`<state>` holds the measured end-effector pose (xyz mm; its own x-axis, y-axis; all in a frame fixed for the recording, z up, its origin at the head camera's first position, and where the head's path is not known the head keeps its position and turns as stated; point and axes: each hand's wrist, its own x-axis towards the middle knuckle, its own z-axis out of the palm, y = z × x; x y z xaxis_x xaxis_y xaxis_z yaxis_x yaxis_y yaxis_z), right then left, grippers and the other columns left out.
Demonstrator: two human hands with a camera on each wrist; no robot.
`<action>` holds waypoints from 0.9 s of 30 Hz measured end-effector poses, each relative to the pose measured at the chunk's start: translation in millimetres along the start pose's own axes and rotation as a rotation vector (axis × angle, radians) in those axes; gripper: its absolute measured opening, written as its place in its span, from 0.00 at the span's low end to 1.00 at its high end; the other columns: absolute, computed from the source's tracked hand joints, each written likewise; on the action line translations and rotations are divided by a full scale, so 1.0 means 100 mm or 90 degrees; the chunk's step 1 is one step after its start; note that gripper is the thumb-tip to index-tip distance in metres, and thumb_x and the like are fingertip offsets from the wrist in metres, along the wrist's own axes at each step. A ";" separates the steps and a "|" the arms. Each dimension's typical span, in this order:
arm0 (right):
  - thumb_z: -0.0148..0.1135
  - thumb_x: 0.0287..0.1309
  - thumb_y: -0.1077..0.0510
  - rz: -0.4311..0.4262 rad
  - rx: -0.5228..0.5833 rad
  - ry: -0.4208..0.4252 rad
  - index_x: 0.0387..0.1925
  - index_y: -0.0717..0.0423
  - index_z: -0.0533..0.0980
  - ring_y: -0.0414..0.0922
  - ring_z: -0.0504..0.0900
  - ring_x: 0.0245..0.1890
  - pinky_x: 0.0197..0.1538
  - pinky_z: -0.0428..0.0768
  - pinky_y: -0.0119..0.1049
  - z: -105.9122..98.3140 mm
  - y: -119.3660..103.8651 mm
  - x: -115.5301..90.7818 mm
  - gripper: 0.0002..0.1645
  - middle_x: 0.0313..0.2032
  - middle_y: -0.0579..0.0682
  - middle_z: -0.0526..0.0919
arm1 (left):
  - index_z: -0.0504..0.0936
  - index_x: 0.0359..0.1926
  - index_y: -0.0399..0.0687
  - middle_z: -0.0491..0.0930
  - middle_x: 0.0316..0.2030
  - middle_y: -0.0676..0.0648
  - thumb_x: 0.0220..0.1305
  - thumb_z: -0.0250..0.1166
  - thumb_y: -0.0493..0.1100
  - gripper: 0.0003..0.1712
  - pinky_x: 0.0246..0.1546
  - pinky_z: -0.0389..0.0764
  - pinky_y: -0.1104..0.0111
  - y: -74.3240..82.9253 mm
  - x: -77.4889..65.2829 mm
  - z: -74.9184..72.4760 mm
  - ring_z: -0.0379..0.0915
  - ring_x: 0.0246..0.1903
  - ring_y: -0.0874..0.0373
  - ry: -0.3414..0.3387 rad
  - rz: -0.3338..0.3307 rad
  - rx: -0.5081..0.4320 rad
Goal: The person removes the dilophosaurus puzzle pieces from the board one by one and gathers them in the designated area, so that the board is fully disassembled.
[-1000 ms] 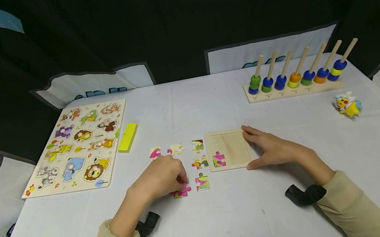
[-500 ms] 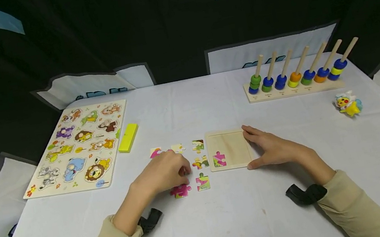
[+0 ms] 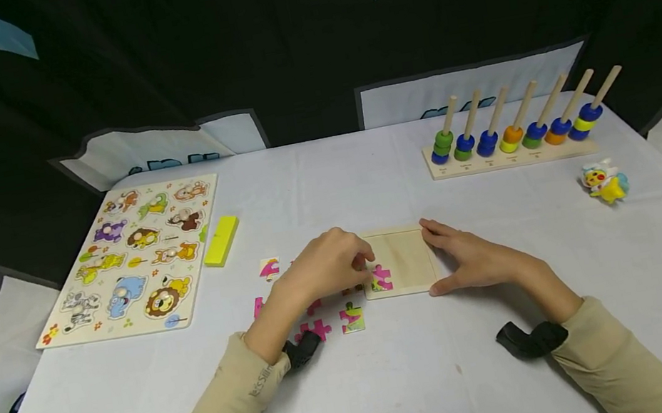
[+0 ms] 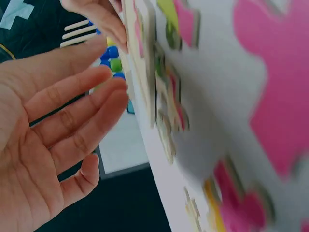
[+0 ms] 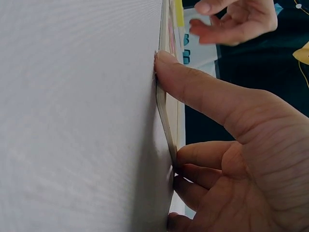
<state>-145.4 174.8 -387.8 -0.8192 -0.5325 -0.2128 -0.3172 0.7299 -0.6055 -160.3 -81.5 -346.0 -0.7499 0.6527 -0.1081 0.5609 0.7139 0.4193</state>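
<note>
A square wooden puzzle tray point(image 3: 404, 256) lies mid-table, with a pink and green jigsaw piece point(image 3: 383, 278) in its lower left corner. My right hand point(image 3: 474, 257) holds the tray along its right side, thumb at the near corner and fingers along the edge. Beside the tray's left edge hovers my left hand point(image 3: 329, 264). In the left wrist view its fingers point(image 4: 79, 140) are loosely bent with nothing visible between them. Loose jigsaw pieces lie under and around it, including a pink and green piece point(image 3: 352, 318) and a pink piece point(image 3: 321, 329); others are partly hidden by the hand and forearm.
A peg puzzle board with animals point(image 3: 138, 259) lies at the left, a yellow block point(image 3: 222, 241) beside it. At the back right stands a wooden rack of pegs with coloured rings point(image 3: 512, 160). A small yellow toy figure point(image 3: 607, 182) lies near the right edge.
My left hand has left the pink piece at the near left and moved right and away from me to the tray's left edge. My right hand and the tray have stayed put.
</note>
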 end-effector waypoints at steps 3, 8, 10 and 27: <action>0.73 0.46 0.47 0.003 -0.002 0.000 0.69 0.74 0.52 0.64 0.46 0.73 0.70 0.53 0.60 0.00 0.01 0.00 0.60 0.74 0.65 0.45 | 0.87 0.39 0.44 0.81 0.25 0.54 0.55 0.68 0.38 0.09 0.39 0.78 0.67 0.05 0.09 0.03 0.73 0.28 0.63 0.006 0.007 0.014; 0.73 0.47 0.46 0.002 -0.004 -0.001 0.69 0.74 0.52 0.64 0.46 0.73 0.70 0.53 0.60 -0.01 0.02 0.00 0.60 0.74 0.66 0.45 | 0.87 0.39 0.43 0.80 0.26 0.53 0.55 0.70 0.40 0.10 0.34 0.75 0.70 0.11 0.20 0.08 0.70 0.28 0.62 0.005 0.013 0.036; 0.73 0.47 0.46 0.000 -0.005 0.000 0.69 0.74 0.52 0.64 0.46 0.73 0.69 0.53 0.61 0.00 0.02 0.00 0.60 0.74 0.66 0.45 | 0.85 0.31 0.43 0.74 0.20 0.54 0.52 0.73 0.41 0.07 0.28 0.70 0.72 0.12 0.21 0.10 0.65 0.25 0.63 -0.005 0.008 0.049; 0.73 0.47 0.46 -0.001 -0.005 -0.001 0.69 0.74 0.52 0.64 0.46 0.73 0.69 0.53 0.61 -0.01 0.01 0.00 0.60 0.74 0.66 0.46 | 0.84 0.26 0.46 0.72 0.20 0.54 0.48 0.75 0.42 0.08 0.25 0.66 0.71 0.13 0.19 0.15 0.65 0.25 0.62 -0.040 -0.025 0.052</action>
<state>-145.8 176.0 -387.9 -0.8175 -0.5351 -0.2129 -0.3230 0.7322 -0.5996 -162.1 -56.2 -356.6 -0.7500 0.6365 -0.1801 0.5601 0.7559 0.3389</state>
